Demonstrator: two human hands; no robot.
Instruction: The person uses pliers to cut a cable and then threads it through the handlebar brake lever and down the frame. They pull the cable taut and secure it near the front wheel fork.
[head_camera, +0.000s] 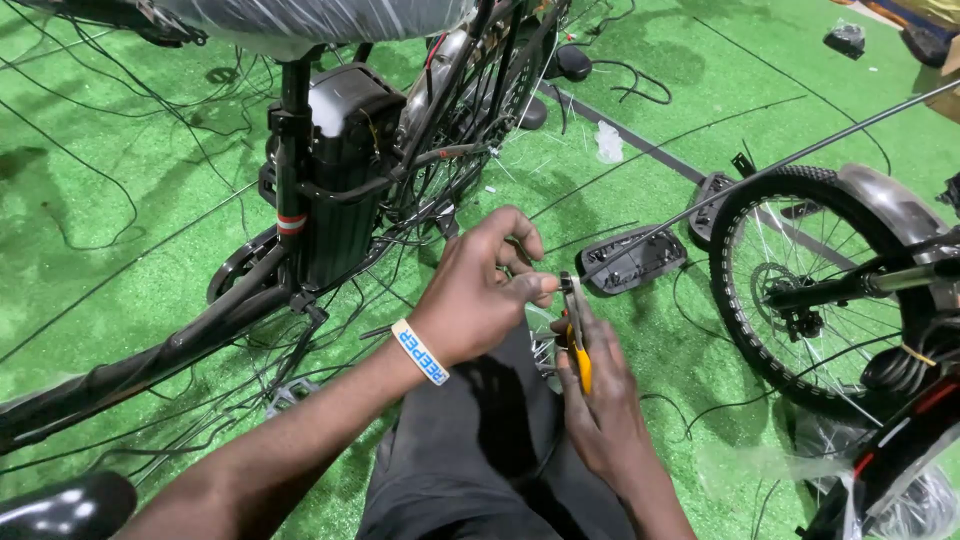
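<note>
- The left hand (475, 290) is bent at the knuckles, its fingertips pinched on a small metal part (566, 284) at the tip of the pliers; a white rubber wristband (420, 352) circles the wrist.
- The right hand (600, 400) is wrapped around the yellow-handled pliers (578, 345), which stand nearly upright with their dark steel jaws at the top, closed on that same small part.
- Both hands work just above the person's lap, over dark smooth trousers (460, 450).
- A thin, straight metal rod (780, 163) runs from the pinched part up toward the right edge.
- Bristly green artificial turf (120, 230) covers the floor, strewn with thin black cables.
- A black bicycle frame (300, 230) with a boxy battery case stands ahead.
- At right, a knobbly-tyred spoked wheel (790, 280) sits under a rounded grey mudguard.
- A flat black plastic pedal (632, 262) lies on the turf just beyond the hands.
</note>
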